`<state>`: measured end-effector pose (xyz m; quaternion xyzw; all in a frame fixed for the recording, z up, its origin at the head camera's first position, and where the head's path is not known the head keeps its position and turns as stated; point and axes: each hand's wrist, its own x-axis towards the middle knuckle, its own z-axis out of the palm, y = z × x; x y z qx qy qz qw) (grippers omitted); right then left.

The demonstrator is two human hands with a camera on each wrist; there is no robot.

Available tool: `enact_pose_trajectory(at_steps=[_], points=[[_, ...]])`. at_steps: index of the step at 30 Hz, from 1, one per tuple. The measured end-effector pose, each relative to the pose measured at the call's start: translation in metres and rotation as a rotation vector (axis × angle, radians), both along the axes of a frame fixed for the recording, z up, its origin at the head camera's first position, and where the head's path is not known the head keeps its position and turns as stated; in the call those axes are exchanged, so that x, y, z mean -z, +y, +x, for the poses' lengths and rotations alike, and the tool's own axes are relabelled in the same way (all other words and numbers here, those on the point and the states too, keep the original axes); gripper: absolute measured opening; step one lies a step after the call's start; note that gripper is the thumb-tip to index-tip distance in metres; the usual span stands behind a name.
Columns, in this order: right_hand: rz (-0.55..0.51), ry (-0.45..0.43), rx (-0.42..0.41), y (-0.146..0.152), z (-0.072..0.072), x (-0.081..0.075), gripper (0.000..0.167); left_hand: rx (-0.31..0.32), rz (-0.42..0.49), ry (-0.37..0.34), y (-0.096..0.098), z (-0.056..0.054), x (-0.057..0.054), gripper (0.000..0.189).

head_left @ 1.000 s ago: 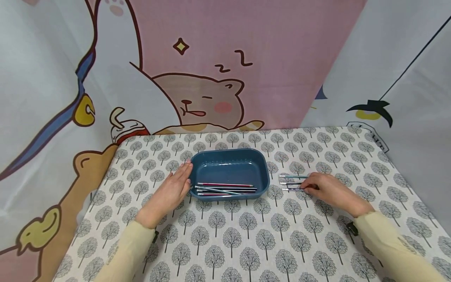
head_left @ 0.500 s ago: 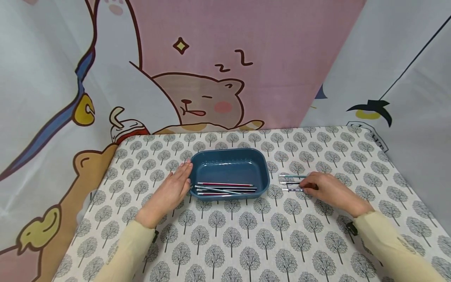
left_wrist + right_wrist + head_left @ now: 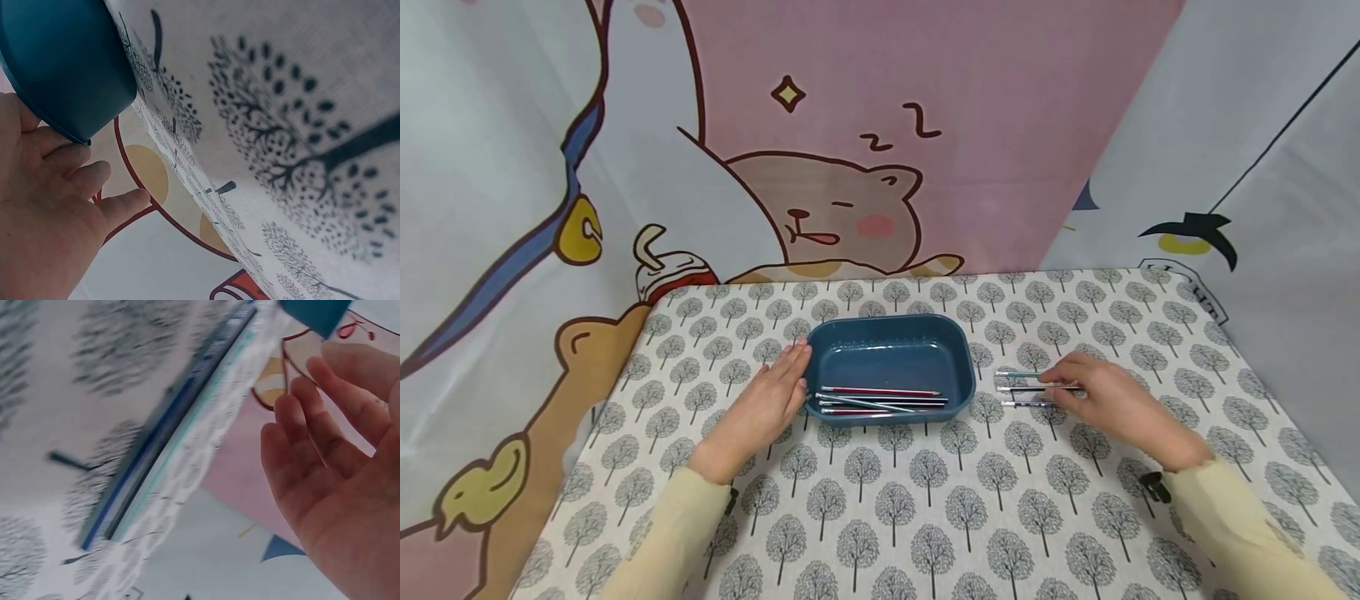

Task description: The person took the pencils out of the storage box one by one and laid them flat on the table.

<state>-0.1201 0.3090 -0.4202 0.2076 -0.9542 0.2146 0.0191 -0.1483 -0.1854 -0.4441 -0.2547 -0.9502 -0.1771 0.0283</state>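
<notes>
A dark blue rectangular tub (image 3: 891, 362) stands on the cloth; several pencils lie in its near side, among them a red one (image 3: 880, 391). My left hand (image 3: 760, 417) rests its straight fingers against the tub's left wall; the left wrist view shows these fingers (image 3: 78, 169) at the rim. To the tub's right lie three pencils side by side: teal (image 3: 1017, 374), black (image 3: 1018, 389) and blue patterned (image 3: 1018, 404). Over their right ends hovers my right hand (image 3: 1101, 404). In the right wrist view its fingers (image 3: 315, 419) are loosely bent, apart from the pencils and holding nothing.
The table (image 3: 895, 500) is covered with a tree-print cloth. Behind it and at both sides hang cartoon-printed curtains (image 3: 985, 167). The tub's right wall lies a short way left of the loose pencils.
My right hand has come away from the pencils, its fingers spreading and shifting slightly up and right. The pencils keep their places. The left hand stays against the tub.
</notes>
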Motion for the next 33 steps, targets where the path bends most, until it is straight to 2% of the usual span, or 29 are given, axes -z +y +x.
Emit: enact_pose_trajectory(at_steps=[9,16,25,29,33], points=[[-0.093,0.191,-0.032,-0.027,0.008,-0.028,0.027,0.001,0.014,-0.004,0.001,0.0,-0.003,0.054],[-0.202,0.245,-0.052,-0.058,0.011,-0.041,0.034,0.003,0.011,0.0,0.0,0.0,-0.002,0.054],[-0.349,0.172,-0.107,-0.106,0.009,-0.047,0.043,-0.007,0.013,-0.011,0.0,0.001,-0.001,0.054],[-0.375,0.131,-0.141,-0.128,0.006,-0.049,0.05,-0.005,0.017,-0.007,0.001,0.001,-0.002,0.054],[-0.383,0.042,-0.151,-0.148,0.002,-0.05,0.059,-0.002,0.021,0.002,0.0,0.001,-0.001,0.054]])
